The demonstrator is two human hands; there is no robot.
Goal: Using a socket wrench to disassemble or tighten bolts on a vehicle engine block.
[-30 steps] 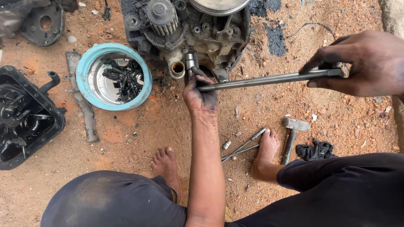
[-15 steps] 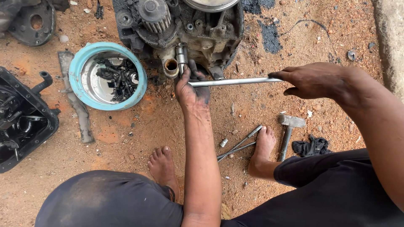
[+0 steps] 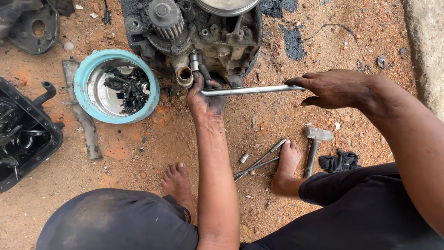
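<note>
A greasy engine block [image 3: 194, 28] lies on the dirt at the top centre. My left hand [image 3: 206, 97], black with oil, grips the socket end [image 3: 195, 60] of a long steel wrench bar [image 3: 254, 90] where it meets the block. My right hand [image 3: 330, 88] is closed over the bar's far end, to the right. The bar lies almost level between the two hands.
A blue-rimmed metal bowl [image 3: 152, 99] with several dirty bolts sits left of the block. A black oil pan [image 3: 44, 148] lies at far left. A hammer [image 3: 314, 143], thin rods [image 3: 259, 162] and a dark rag [image 3: 340, 162] lie by my bare feet [image 3: 286, 162].
My right hand has swung the bar's far end downward and leftward, toward me. My left hand has stayed at the socket on the block.
</note>
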